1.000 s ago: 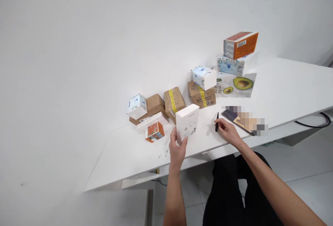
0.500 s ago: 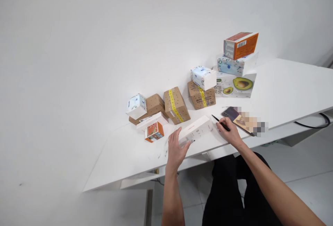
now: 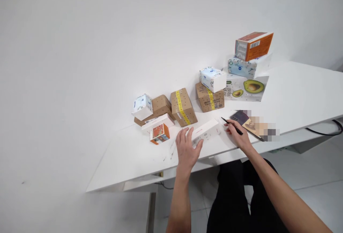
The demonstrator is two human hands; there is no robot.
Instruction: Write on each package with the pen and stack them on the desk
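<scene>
My right hand (image 3: 238, 135) is closed around a black pen (image 3: 235, 127), its tip pointing up and to the left above the table. My left hand (image 3: 188, 146) has its fingers spread at the left end of a slim white box (image 3: 206, 132) lying on the table; whether the fingertips touch it I cannot tell. To the right of my right hand lies a phone (image 3: 239, 116), partly covered by blurred squares. A small orange box (image 3: 160, 134) stands left of my left hand.
Along the wall stand brown cartons (image 3: 183, 107) with yellow tape and tissue packs (image 3: 143, 107). Another white box (image 3: 158, 123) lies behind the orange one. At right, an avocado-printed box (image 3: 248, 88) bears a tissue pack and an orange carton (image 3: 253, 46). The white table (image 3: 300, 97) slants across.
My left hand has shifted slightly right and its fingers have spread further over the white box's left end. My right hand still holds the pen. The view has shifted a little.
</scene>
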